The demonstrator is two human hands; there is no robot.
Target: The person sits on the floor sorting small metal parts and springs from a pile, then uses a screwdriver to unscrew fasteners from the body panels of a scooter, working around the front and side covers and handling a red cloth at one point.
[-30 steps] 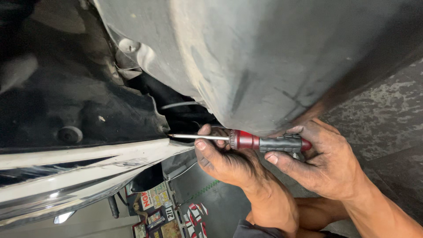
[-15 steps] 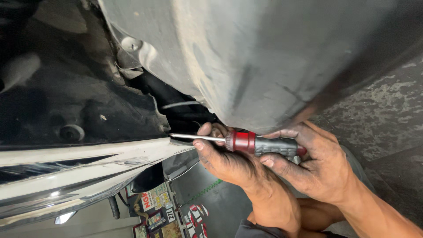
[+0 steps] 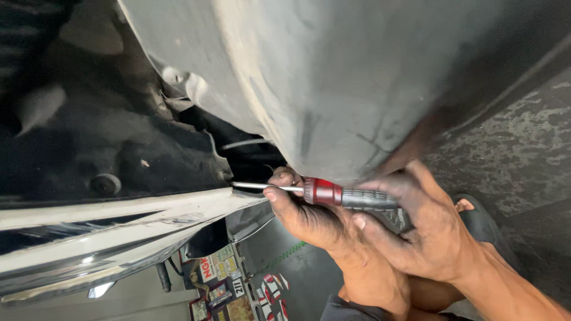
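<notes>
Head view: our right hand grips red-and-grey screwdriver; left hand fingers pinch its shaft, steadying the tip at white bumper seam.

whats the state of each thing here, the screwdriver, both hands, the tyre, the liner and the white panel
screwdriver: held level, shaft tip at the gap by the liner edge
left hand: fingers pinching the shaft near the handle
right hand: wrapped round the grey grip
tyre: dusty, close above the hands
black liner: dirty, round clip seated
white panel: scuffed along its edge
</notes>
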